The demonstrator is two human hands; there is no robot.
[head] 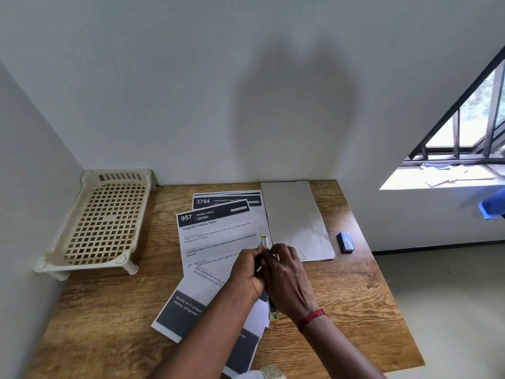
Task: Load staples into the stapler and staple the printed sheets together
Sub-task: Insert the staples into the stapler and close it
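Note:
A black and yellow stapler point(264, 241) lies lengthwise under my hands at the middle of the wooden table point(355, 296); its far metal end and near yellow end point(273, 314) stick out. My left hand point(247, 272) and my right hand point(289, 277) are both closed around its middle, fingertips meeting at the top. Whether staples are between the fingers is hidden. Several printed sheets point(216, 233) lie spread under and beyond the hands. A small blue staple box point(346, 242) rests to the right.
A blank grey sheet point(293, 217) lies beyond the hands. A cream plastic rack point(103, 220) stands in the far left corner against the walls. The table's right edge drops to the floor, with a window ledge point(442, 179) at right.

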